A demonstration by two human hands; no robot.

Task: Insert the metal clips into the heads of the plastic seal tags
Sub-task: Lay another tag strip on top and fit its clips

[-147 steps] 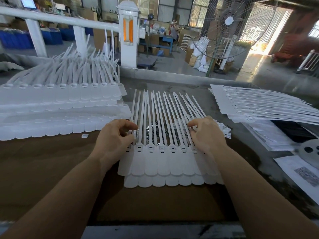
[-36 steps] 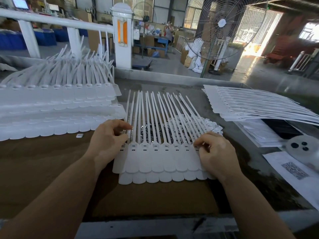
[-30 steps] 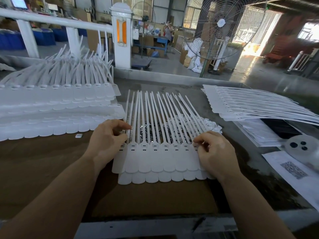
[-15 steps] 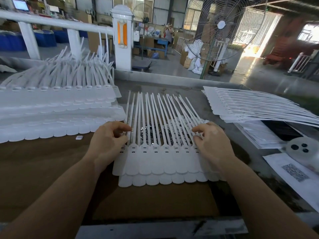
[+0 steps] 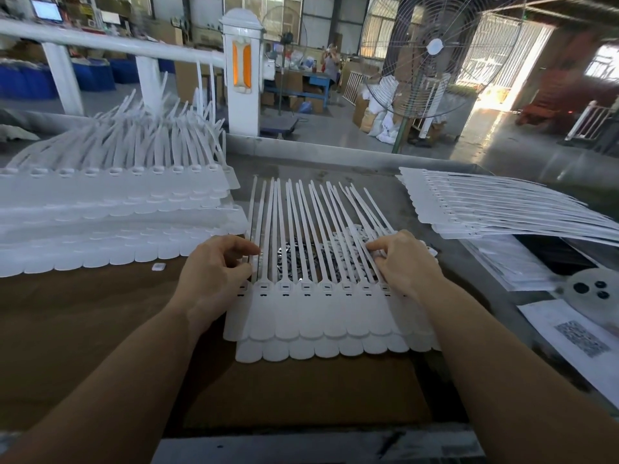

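Strip of seal tags [image 5: 321, 316] is laid mid-table, toward the near edge, between both hands. Left hand [image 5: 214, 272], fingers curled, pinches its left-end straps; right hand [image 5: 405, 266], curled, rests on the right-end straps. Metal clips [image 5: 289, 259] are heaped under the straps between the hands.

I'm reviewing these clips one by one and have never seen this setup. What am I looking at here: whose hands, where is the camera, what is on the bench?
No machine: a person works bare-handed, filmed by a camera worn on the head, looking down. On the bench lies a sheet of white plastic seal tags, heads in a row, straps pointing away. Shiny metal clips lie in a heap under the straps. The left hand touches the leftmost straps with curled fingers; the right hand reaches among the straps at the right. Whether either holds a clip cannot be seen. Tag stacks lie alongside.
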